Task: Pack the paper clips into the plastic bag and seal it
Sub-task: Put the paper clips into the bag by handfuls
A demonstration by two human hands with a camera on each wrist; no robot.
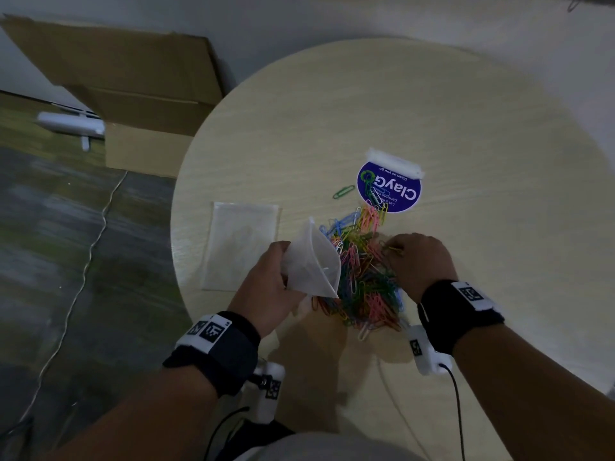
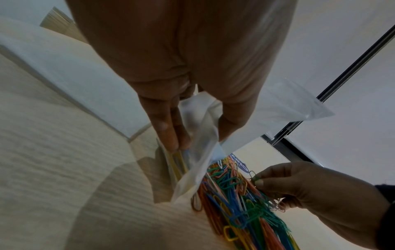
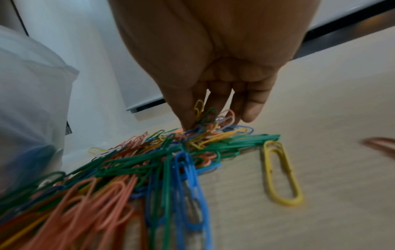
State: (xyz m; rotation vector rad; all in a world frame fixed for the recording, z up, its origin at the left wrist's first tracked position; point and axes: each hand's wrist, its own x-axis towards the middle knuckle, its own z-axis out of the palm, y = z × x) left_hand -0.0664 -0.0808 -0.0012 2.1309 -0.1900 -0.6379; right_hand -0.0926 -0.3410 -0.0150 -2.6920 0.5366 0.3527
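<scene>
Right hand (image 3: 213, 67) fingertips (image 3: 188, 121) pinching clips from paper clips (image 3: 132, 169) pile

Frosted plastic bag (image 1: 312, 261); matt wood-grain table (image 1: 466, 128).

on the round table (image 1: 466, 128) the pile of paper clips (image 1: 362, 281) lies between the left hand (image 1: 266, 287) with its bag (image 1: 312, 264) and the right hand (image 1: 419, 261). a pouch (image 1: 392, 184) lies behind the pile, flat bags (image 1: 239, 244) left, a box (image 1: 139, 94) beyond the table's left edge.

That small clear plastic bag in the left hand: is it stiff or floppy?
Probably floppy: the small clear plastic bag creases where the left hand pinches it. Its mouth gapes open only while held, so it likely collapses if released. It looks light and thin.
</scene>
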